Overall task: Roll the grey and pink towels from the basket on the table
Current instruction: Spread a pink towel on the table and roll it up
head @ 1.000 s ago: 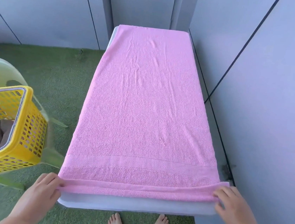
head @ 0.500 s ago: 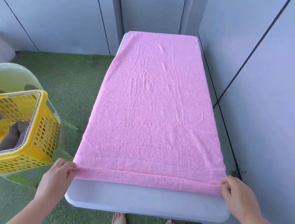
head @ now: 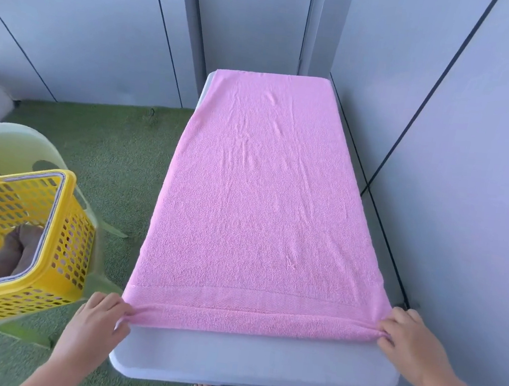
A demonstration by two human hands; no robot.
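Pink terry covers nearly the whole desk (head: 252, 364). The pink towel (head: 264, 209) lies flat along its length, and its near hem is turned over into a thin first roll, set a little in from the desk's near edge. My left hand (head: 99, 318) has its fingers curled over the left end of that roll. My right hand (head: 407, 343) pinches the right end, so each hand is clamped on cloth. The grey towel (head: 18, 248) lies in the yellow basket (head: 61, 234) off to my left, which rests, as far as I can tell, on a pale green chair (head: 14, 143).

I judge the roll barely begun, so the start matters most. I want both ends turning at the same rate, or the roll will run skew and come out cone-shaped. The core should be tight, so I would tuck it under with my fingertips at each turn, then push forward with flat palms. Holding only the corners lets the middle sag, so it should pay to work my hands inward now and then. Several creases cross the towel further up, and I would smooth them before the roll reaches them. The towel's left edge runs right along the desk's side, so I would watch that it does not drag off.
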